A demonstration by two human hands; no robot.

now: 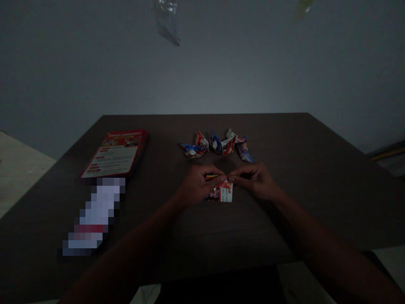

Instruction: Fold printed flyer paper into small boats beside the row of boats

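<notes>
Between my two hands is a small piece of folded printed paper [225,194], red and white with dark print. My left hand [199,183] pinches its upper edge between thumb and fingers. From the other side, the fingertips of my right hand [257,180] are closed on the paper's upper right corner. Just beyond my hands, several folded paper shapes lie on the table: a blue and red one [193,150] at the left, another blue and red one [222,144] in the middle, and a white, red and blue one [242,145] at the right.
A stack of printed leaflets [115,154] with red borders lies at the left of the dark table [268,126]. Nearer to me is a pale blurred-out item [98,211]. A pale wall [237,63] stands behind, with a clear plastic bag [167,21] hanging on it.
</notes>
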